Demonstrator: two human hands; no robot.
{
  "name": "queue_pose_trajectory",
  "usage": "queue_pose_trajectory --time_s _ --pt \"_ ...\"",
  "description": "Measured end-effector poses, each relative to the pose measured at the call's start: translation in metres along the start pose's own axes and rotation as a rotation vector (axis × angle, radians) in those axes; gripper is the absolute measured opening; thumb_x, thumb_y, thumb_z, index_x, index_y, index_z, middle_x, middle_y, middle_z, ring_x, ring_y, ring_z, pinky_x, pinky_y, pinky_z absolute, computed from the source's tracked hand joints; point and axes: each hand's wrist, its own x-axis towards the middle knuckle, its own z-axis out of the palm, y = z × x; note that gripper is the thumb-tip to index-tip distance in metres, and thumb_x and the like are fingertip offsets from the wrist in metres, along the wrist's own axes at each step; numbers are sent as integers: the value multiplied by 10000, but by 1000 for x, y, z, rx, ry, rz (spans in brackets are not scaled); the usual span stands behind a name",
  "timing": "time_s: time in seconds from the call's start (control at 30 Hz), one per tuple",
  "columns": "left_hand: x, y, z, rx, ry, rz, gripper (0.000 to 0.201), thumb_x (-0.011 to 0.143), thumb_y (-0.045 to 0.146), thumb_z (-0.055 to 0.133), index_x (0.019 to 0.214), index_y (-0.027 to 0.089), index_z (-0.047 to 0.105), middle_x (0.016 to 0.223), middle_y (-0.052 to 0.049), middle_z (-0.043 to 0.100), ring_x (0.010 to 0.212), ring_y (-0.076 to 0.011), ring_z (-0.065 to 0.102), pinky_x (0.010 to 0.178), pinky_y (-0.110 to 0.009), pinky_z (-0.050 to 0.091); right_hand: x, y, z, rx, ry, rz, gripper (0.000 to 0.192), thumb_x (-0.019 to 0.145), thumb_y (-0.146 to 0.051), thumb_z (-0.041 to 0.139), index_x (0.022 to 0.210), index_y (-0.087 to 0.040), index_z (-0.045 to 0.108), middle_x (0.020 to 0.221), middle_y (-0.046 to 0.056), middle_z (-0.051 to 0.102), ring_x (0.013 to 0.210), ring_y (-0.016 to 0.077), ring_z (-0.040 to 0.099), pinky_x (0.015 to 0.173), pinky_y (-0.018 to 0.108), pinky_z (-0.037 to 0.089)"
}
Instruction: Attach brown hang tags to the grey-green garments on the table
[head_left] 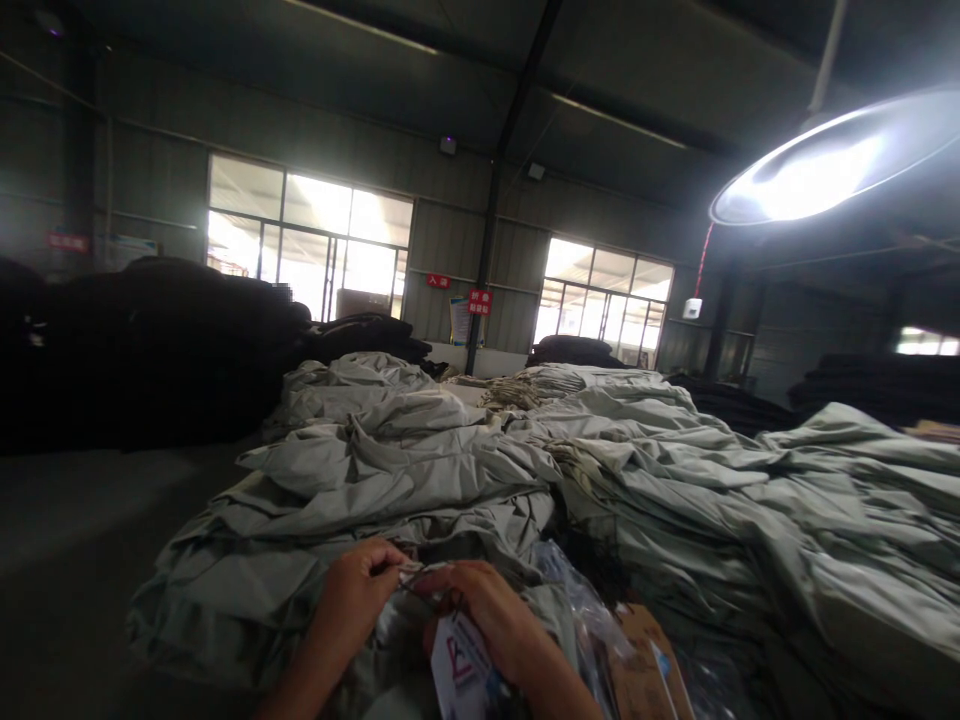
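Tag (459, 662): hung near, beneath right hand (484, 603), presumably to free the fingers (390, 553). Pinched a small pale strip (410, 571) between nearly closed fingers of right and left hand (364, 578), likely to steady it over grey cloth (450, 460); too blurred to tell the exact grip. Had plastic (577, 595) and brown card (649, 665) at near right. Hid any surface under heaped cloth. Was lit by far windows (311, 230) and a lamp (817, 175) at right.

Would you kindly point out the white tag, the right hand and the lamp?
White tag (460, 666): head view, printed face.
Right hand (486, 606): head view, its back.
Lamp (817, 180): head view, glowing underside.
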Motion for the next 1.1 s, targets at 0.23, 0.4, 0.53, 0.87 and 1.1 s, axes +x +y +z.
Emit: queue_pose_trajectory --time_s 0.23,0.4,0.53,0.87,1.1 --pt "-1 -1 -3 -17 -11 131 321 570 213 520 817 177 722 848 -57 694 807 -206 634 743 -285 498 14 -7 -8 -165 182 -13 394 820 -373 387 733 -146 698 706 60 617 688 179 567 683 282 430" --pt "1 -1 -5 -224 41 2 314 617 363 608 848 168 696 776 -43 708 676 -190 642 649 -277 506 8 -20 -8 -643 211 -39 324 837 -255 406 802 -146 709 846 93 618 815 199 567 757 290 403" --pt "1 -1 -2 -348 73 -36 387 579 388 687 895 168 656 632 5 659 570 -174 619 528 -252 476 -9 -34 2 -818 268 -42 217 759 -263 539 888 -145 667 983 120 614 965 249 536 849 322 382" --pt "-2 8 -1 -431 83 -74 454 530 367 714 920 166 598 555 38 618 529 -155 584 483 -233 438 -26 -40 12 -1066 128 142 362 587 -125 555 937 -92 642 940 191 648 889 325 602 731 366 419" --pt "0 26 -8 -512 113 -61 302 556 327 696 789 158 602 547 22 624 489 -115 539 509 -227 414 4 -40 -13 -322 14 10 122 609 -175 559 691 -161 649 630 9 635 623 153 571 589 247 402"
